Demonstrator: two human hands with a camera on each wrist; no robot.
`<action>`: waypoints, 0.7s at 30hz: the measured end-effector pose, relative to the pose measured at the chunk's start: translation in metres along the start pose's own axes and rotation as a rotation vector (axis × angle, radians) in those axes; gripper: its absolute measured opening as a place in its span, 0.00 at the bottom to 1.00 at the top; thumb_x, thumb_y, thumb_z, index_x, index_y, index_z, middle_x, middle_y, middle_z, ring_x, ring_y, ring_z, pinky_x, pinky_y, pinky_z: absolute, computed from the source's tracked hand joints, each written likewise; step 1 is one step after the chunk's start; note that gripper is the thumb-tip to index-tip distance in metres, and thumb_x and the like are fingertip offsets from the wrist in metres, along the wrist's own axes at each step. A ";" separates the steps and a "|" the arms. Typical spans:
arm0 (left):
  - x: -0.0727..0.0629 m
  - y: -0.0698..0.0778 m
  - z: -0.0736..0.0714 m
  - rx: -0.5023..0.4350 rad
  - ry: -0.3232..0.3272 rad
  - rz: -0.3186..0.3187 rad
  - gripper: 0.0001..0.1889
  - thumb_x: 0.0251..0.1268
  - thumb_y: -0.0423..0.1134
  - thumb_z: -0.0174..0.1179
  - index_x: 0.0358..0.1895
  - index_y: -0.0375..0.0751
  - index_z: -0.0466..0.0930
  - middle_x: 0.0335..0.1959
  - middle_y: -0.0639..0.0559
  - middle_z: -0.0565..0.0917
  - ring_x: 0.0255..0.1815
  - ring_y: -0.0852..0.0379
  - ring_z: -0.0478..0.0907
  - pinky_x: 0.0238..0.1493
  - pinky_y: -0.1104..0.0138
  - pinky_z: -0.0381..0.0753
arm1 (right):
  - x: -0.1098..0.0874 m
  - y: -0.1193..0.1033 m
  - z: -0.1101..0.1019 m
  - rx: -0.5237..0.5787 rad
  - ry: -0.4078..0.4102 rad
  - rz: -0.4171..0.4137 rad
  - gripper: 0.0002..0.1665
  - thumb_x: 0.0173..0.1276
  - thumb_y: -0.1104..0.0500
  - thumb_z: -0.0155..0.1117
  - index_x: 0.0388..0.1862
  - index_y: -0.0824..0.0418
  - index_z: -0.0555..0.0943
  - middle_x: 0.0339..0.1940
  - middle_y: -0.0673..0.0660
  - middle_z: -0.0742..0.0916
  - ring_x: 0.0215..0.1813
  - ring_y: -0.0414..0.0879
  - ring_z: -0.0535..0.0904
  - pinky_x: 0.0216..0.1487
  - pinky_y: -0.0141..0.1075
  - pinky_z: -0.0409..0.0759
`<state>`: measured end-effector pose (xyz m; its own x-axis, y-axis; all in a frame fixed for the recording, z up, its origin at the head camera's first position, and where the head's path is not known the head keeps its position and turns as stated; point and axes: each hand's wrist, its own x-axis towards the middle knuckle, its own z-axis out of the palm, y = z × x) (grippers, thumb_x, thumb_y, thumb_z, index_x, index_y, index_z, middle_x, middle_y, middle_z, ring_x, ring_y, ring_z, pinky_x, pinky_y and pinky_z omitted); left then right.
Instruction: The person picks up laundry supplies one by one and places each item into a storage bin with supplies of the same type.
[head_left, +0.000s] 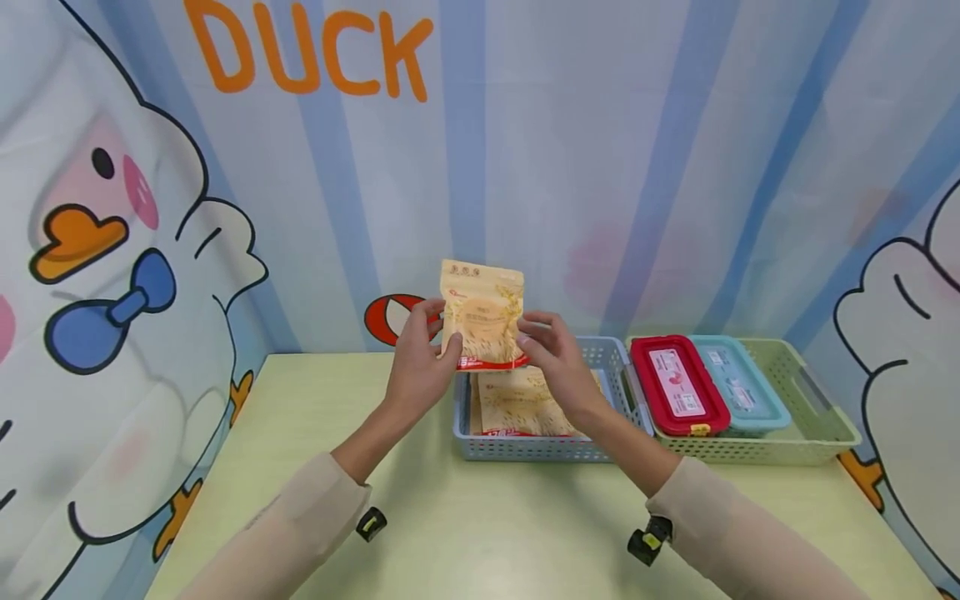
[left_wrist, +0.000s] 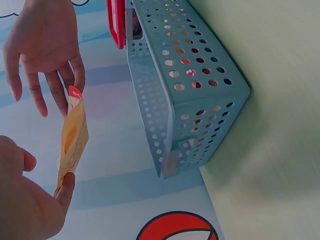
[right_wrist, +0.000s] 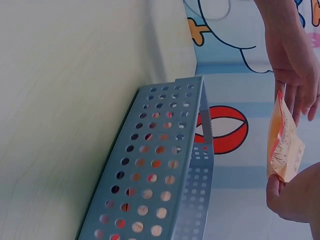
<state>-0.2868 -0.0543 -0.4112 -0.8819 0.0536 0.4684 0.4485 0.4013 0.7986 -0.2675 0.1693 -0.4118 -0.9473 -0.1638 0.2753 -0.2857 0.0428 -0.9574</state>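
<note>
A small cream-and-yellow food pouch (head_left: pixel 483 312) with a red bottom edge is held up in front of the backdrop, above a blue perforated basket (head_left: pixel 532 450). My left hand (head_left: pixel 423 358) holds its left side, the thumb lying over the lower front corner. On the opposite side my right hand (head_left: pixel 558 362) grips the right edge with its fingers. The left wrist view shows the pouch (left_wrist: pixel 74 135) edge-on between both hands. Similar pouches (head_left: pixel 525 404) lie flat in the basket below, partly covered by the right hand.
To the right of the blue basket stands a green basket (head_left: pixel 813 417). Inside it are a red-lidded pack (head_left: pixel 675 387) and a light-blue-lidded pack (head_left: pixel 738 387). The baskets stand on a pale table (head_left: pixel 337 392) against a duck-print cloth backdrop (head_left: pixel 540 167).
</note>
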 end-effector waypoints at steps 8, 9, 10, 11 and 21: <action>-0.001 0.002 0.015 -0.041 -0.036 -0.028 0.27 0.78 0.38 0.62 0.74 0.37 0.66 0.72 0.42 0.73 0.70 0.43 0.78 0.62 0.50 0.84 | -0.001 -0.002 -0.018 -0.033 0.001 0.020 0.30 0.84 0.55 0.57 0.78 0.67 0.65 0.76 0.67 0.74 0.77 0.61 0.71 0.74 0.61 0.69; -0.002 0.002 0.016 -0.048 -0.037 -0.034 0.27 0.78 0.38 0.62 0.74 0.38 0.66 0.72 0.43 0.73 0.70 0.44 0.78 0.62 0.51 0.84 | -0.001 -0.002 -0.021 -0.038 -0.001 0.025 0.30 0.84 0.55 0.57 0.78 0.66 0.65 0.76 0.67 0.75 0.77 0.60 0.71 0.74 0.61 0.69; -0.003 0.002 0.018 -0.052 -0.038 -0.038 0.27 0.78 0.38 0.62 0.74 0.38 0.66 0.72 0.43 0.73 0.70 0.44 0.78 0.62 0.51 0.84 | -0.002 -0.002 -0.023 -0.040 -0.008 0.032 0.30 0.85 0.55 0.57 0.78 0.66 0.64 0.77 0.67 0.74 0.77 0.60 0.70 0.74 0.61 0.69; -0.004 0.002 0.020 -0.060 -0.041 -0.042 0.27 0.78 0.38 0.62 0.74 0.38 0.66 0.72 0.43 0.73 0.70 0.44 0.78 0.62 0.51 0.84 | -0.003 -0.003 -0.025 -0.045 -0.014 0.041 0.31 0.85 0.55 0.57 0.78 0.66 0.64 0.77 0.67 0.74 0.78 0.60 0.70 0.74 0.61 0.69; -0.009 0.001 0.039 -0.099 -0.114 -0.068 0.27 0.78 0.37 0.61 0.75 0.37 0.66 0.74 0.41 0.71 0.72 0.42 0.76 0.63 0.50 0.83 | -0.006 0.001 -0.047 -0.052 -0.033 0.120 0.33 0.84 0.53 0.58 0.79 0.67 0.63 0.77 0.69 0.74 0.79 0.61 0.69 0.75 0.62 0.67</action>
<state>-0.2837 -0.0184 -0.4293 -0.9191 0.1353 0.3702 0.3941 0.3154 0.8632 -0.2689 0.2169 -0.4102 -0.9700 -0.1869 0.1552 -0.1785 0.1149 -0.9772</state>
